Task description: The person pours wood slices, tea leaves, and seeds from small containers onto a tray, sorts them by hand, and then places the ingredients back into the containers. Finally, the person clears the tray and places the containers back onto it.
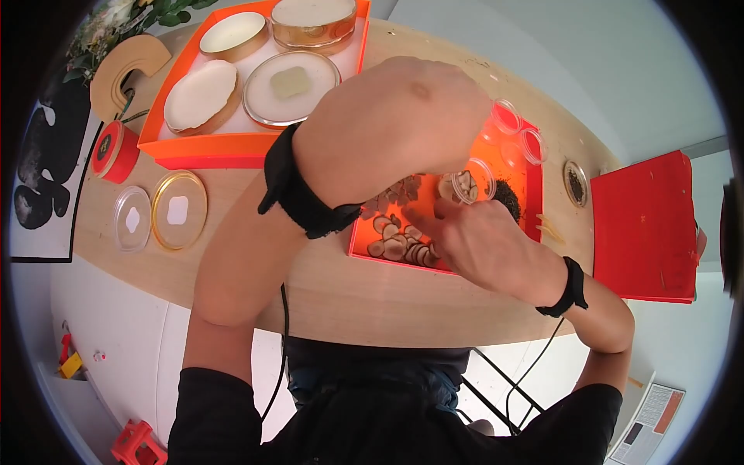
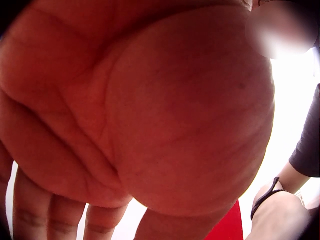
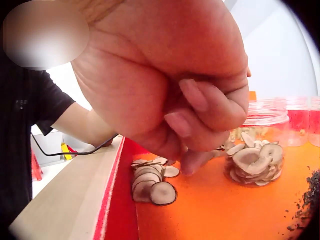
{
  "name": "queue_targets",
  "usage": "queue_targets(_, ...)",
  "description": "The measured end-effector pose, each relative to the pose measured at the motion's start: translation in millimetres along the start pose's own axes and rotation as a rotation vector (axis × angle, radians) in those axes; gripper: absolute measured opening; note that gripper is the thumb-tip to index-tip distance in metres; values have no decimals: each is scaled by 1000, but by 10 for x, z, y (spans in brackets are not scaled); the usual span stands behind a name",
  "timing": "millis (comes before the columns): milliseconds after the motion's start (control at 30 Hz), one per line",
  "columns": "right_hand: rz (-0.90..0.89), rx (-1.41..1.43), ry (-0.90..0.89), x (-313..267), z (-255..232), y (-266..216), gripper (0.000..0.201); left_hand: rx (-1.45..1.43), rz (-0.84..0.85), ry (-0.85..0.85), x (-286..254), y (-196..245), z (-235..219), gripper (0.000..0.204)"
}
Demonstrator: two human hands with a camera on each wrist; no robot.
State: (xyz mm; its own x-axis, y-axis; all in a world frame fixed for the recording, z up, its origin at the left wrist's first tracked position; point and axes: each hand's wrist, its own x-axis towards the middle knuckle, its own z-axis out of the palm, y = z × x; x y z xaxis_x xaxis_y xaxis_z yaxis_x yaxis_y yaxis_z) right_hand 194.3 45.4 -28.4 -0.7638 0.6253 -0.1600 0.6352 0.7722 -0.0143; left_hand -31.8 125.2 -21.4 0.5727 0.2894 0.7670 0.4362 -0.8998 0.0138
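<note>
My left hand (image 1: pixel 395 116) reaches across the orange-red tray (image 1: pixel 353 246). The left wrist view holds mostly its palm (image 2: pixel 125 110), with the fingers pointing down and their tips cut off by the frame. Low over the tray's near side is my right hand (image 1: pixel 496 252), with at least two fingers (image 3: pixel 182 123) curled toward the palm; I cannot tell whether its other fingertips pinch a slice. Beside them lie loose round pale slices with dark rims (image 3: pixel 163 193). Similar slices fill a clear jar (image 3: pixel 257 165) standing in the tray, close beyond the right hand.
Reddish-brown pieces lie at the tray's left, and a dark crumbled pile (image 1: pixel 507 200) at its right. Clear containers (image 1: pixel 533 146) stand at the back. An orange box (image 1: pixel 209 151) holds several round tins. Lids (image 1: pixel 178 211), a small dish (image 1: pixel 575 184) and a red box (image 1: pixel 643 225) flank the tray.
</note>
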Motion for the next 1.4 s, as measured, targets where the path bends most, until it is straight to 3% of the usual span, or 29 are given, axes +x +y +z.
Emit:
queue_targets(67,12,0,22,21,-17,-11,50,4,-5,7,15,1,-9,16)
queue_targets(133,9,101,67,33,-30,-19,33,4,3,18,26,7,-21,16)
queue_targets(467,-21,47,-3,2,-3,-68,36,-5,2,5,31,46,-25,16)
queue_targets(567,-30,-45,32,-3,34,-44,50,1,3,24,49,59,-57,16)
queue_targets(633,-24,7,18,-20,5,-82,41,-37,-142,-275,99,39,-146,29)
queue_targets(733,-69,-28,13,-66,19,-98,45,-13,-144,-310,113,52,-172,29)
queue_targets(1033,-129,-222,43,-69,29,-120,49,-52,-138,-226,18,26,-101,29)
queue_targets(1267,-100,-93,21,-71,-21,-164,47,-32,-116,-222,6,42,-107,29)
queue_targets(1367,-103,-32,24,-75,26,-171,41,16,2,-6,-6,92,-44,16)
queue_targets(1400,-100,-11,44,-63,26,-175,44,25,-7,-29,2,101,-55,16)
